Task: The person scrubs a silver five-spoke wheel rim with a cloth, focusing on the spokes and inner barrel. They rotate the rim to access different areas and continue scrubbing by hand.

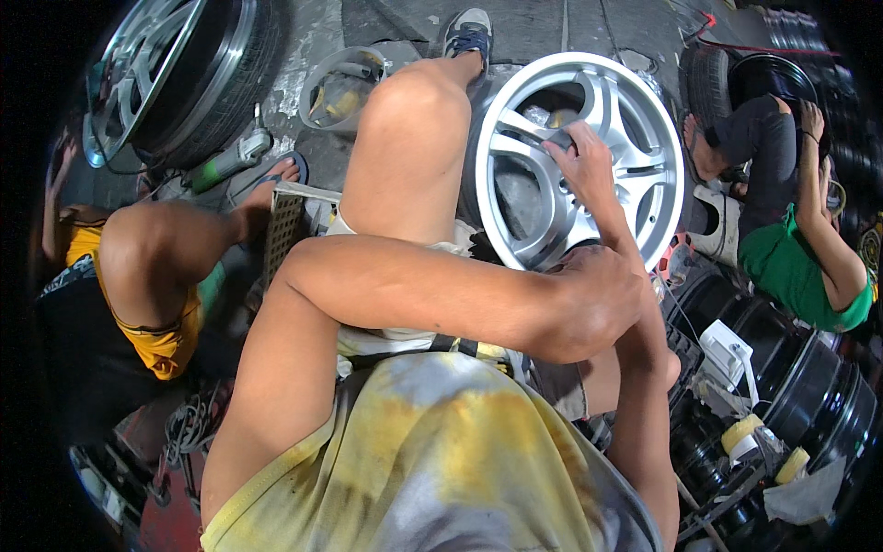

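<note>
A silver alloy wheel rim (509, 241) stands tilted in front of me, right of my raised knee. Over its spokes, my right hand (586, 167) pinches a small dark grey piece (558, 141) that looks like sandpaper against the spoke face. My left forearm crosses in front of my body. At its end my left hand (598, 281) is bent at the rim's lower edge, beside my right forearm; its fingers are mostly hidden, so whether they grip the rim is unclear.
A clear tub (342, 90) stands beyond my knee. At left are a wheel with tyre (207, 83), a green angle grinder (230, 161) and a seated person in orange (152, 313). Another person in green (782, 262) sits at right. Black rims (814, 377) are stacked lower right.
</note>
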